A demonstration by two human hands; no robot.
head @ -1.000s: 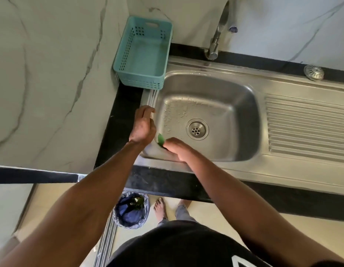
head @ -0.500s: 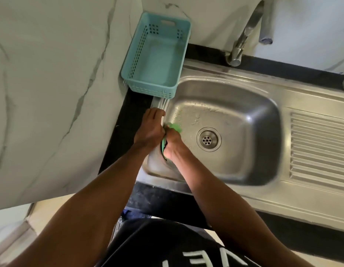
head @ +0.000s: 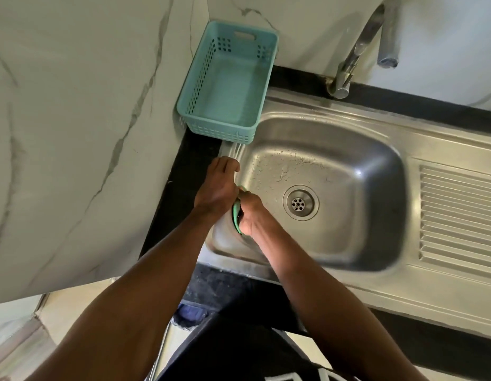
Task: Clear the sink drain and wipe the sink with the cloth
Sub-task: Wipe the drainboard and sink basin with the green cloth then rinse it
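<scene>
Wiping the stainless sink [head: 348, 149] along its left inner wall, both hands low in the basin's corner.
Right hand [head: 251, 213] is curled round a green cloth [head: 236, 215], pressing it against the wall; left hand [head: 218, 188] rests flat-fingered on the rim, near the drain [head: 301, 202].
</scene>
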